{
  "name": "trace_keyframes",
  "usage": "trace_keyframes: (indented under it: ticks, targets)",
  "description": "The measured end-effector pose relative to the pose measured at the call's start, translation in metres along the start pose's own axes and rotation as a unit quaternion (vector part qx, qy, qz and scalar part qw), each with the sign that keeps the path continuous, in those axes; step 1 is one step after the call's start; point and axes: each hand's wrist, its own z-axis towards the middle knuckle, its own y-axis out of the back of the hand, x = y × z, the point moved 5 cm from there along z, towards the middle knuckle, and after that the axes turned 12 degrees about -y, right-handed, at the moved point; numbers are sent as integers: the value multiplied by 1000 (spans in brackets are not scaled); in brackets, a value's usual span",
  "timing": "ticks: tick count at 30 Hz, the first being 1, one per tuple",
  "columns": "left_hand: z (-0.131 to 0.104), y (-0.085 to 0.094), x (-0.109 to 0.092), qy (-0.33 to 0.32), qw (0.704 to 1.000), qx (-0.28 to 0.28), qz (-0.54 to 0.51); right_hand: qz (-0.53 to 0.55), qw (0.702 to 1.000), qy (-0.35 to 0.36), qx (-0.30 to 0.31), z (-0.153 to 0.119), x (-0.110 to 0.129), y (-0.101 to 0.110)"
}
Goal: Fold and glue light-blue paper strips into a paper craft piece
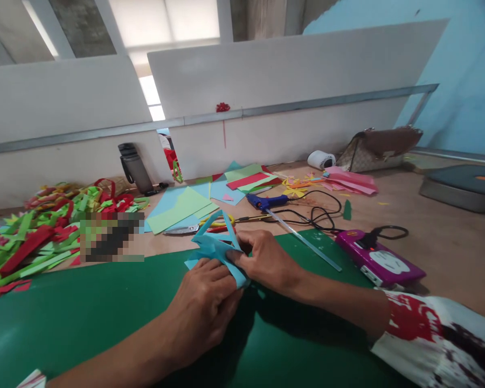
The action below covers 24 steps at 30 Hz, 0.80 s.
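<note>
A light-blue folded paper piece (pixel 214 245) with looped strips standing up from it is held over the green mat (pixel 105 307). My left hand (pixel 208 299) has its fingers curled round the paper's near edge. On the right side, my right hand (pixel 267 261) pinches the same paper between thumb and fingers, and part of the paper is hidden behind both hands. Just beyond it lie scissors (pixel 181 230) with yellow handles. A blue glue gun (pixel 267 202) rests on the table past my right hand, with a long clear glue stick (pixel 305 242) reaching toward the mat.
Green and red paper scraps (pixel 36 237) are heaped at left near a dark bottle (pixel 135 170). Coloured sheets (pixel 186 207) lie behind the scissors. To the right are a purple power strip (pixel 382 261) with a black cord, pink paper (pixel 351 180), a handbag (pixel 378 151) and a metal box (pixel 461 186).
</note>
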Motion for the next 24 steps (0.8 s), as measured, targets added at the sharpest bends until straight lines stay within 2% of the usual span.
trace_keyframes:
  ticks: [5, 7, 14, 24]
  targets:
    - [-1, 11, 4, 39, 998, -40, -42, 100, 988, -19, 119, -2, 0, 2]
    - [-2, 17, 6, 52, 996, -62, -49, 96, 986, -13, 137, -6, 5, 6]
    - [-5, 29, 6, 71, 991, -103, -49, 1, 998, 49, 48, -21, 19, 14]
    - [-11, 26, 6, 68, 989, -115, -61, -9, 999, 37, 5, -24, 21, 13]
